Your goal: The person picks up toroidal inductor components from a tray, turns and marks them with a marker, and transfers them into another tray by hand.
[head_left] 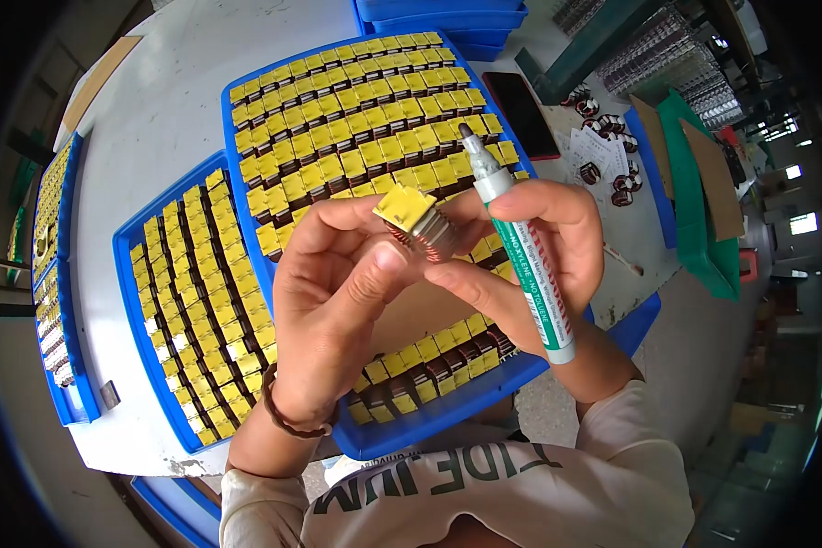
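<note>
Yellow-topped coil (405, 208), with copper-coloured windings below its cap, sits raised in front of the person's chest, held above the trays. The left hand (333, 288) pinches it between thumb and fingers, the thumb pressed on its near side. The right hand (548, 247) grasps a marker (526, 265), its dark tip bare and pointing up and away from the person, while its thumb reaches to the coil's lower right side and appears to touch it. The marker is white and green, its printed label facing the camera.

Beyond the hands, a large blue tray (231, 137) carries close rows of similar yellow-topped parts. Nearer the person, more such parts line a blue rim (402, 446); the arms and hands hide whether it belongs to the same tray. To the left, a second blue tray (152, 342) holds further rows, and a third tray (79, 395) lies at the far left. All rest on a pale bench (187, 64).

Right of the large tray lie a dark-screened phone (521, 114) and, farther right, loose coils (623, 188) beside printed paper (590, 149). A green bin (711, 271) stands beyond them.
</note>
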Tool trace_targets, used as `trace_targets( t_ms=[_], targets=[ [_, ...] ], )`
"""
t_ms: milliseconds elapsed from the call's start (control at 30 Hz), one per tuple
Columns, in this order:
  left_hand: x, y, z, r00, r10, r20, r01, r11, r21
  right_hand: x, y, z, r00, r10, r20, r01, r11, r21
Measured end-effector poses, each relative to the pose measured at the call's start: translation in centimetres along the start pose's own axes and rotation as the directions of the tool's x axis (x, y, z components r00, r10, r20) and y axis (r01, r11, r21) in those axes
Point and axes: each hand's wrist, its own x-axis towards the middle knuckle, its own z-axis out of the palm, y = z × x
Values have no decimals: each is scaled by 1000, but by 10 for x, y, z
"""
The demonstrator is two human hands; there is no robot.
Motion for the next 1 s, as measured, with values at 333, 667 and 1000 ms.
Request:
trace_targets(
  t_ms=[333,667,1000],
  targets=[
    [3,2,3,998,16,58,-21,995,98,3,3,-5,993,-51,102,62,992,-113],
    [5,-1,7,994,87,72,-92,993,71,7,0,-1,998,64,-4,-64,996,62],
    [1,-2,0,997,-24,80,23,1000,14,6,2,-4,998,63,7,-63,996,65]
  ],
)
